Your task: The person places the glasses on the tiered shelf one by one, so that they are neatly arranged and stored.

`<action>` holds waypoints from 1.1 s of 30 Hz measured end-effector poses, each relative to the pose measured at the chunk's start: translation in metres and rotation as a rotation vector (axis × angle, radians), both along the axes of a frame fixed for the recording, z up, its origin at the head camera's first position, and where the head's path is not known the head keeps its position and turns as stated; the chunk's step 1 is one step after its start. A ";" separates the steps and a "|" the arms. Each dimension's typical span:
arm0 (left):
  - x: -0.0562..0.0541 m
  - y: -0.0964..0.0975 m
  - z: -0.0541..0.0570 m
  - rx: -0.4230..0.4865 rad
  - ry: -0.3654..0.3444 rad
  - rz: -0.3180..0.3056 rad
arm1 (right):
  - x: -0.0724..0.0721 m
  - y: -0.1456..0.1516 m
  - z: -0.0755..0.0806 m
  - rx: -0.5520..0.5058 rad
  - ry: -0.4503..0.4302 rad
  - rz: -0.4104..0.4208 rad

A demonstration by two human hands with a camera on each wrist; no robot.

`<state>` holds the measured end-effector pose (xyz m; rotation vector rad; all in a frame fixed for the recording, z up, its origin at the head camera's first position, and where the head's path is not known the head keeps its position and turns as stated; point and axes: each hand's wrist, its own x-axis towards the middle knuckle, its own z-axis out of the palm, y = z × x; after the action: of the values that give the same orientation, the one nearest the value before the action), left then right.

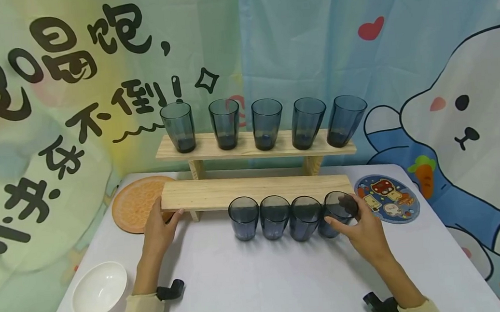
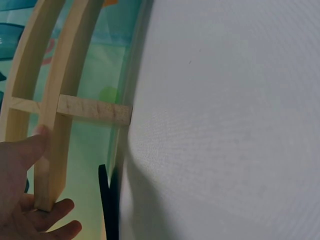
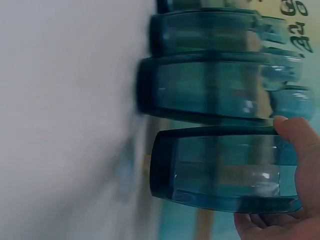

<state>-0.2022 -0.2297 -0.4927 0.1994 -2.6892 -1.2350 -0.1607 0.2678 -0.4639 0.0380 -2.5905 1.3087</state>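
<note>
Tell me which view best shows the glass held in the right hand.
The right wrist view: the glass appears large, side-on, base visible, with the right hand near its rim. The head view shows it smaller, from above, partly covered by that hand. The left wrist view doesn't show it.

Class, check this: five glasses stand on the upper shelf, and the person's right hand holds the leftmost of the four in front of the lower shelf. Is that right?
Leftmost is wrong: the head view shows the right hand holding the rightmost glass of the four in front of the lower shelf. The five glasses do stand on the upper shelf.
</note>
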 end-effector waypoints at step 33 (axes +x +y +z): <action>0.000 0.001 0.000 0.015 0.023 -0.004 | -0.069 0.020 0.056 0.016 0.058 -0.065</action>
<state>-0.2024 -0.2292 -0.4925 0.1805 -2.6630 -1.2508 -0.2297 0.2880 -0.4078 -0.0053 -2.5319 1.2463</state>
